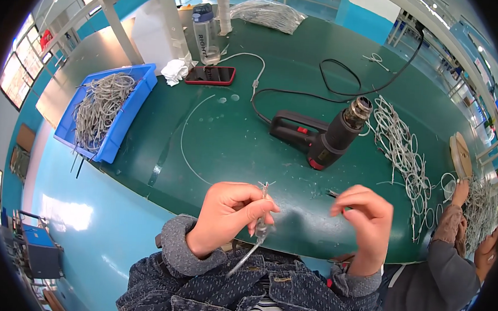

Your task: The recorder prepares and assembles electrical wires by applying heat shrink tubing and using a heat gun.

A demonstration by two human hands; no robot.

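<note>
The left hand (234, 214) pinches a pale cable (244, 259) between thumb and fingers, over the near edge of the desk (242, 180); stripped wire tips project above the grip and the tail hangs below, toward the jacket. The right hand (367, 215), apart from the left, is half curled near a small dark piece (332, 193); whether it grips this piece cannot be told. A strip of green surface separates both hands from the heat gun (337, 136) ahead. The cable bundle (404, 163) limits room right of the right hand; the blue tray (127, 128) sits well left of the left hand, at the desk edge.
</note>
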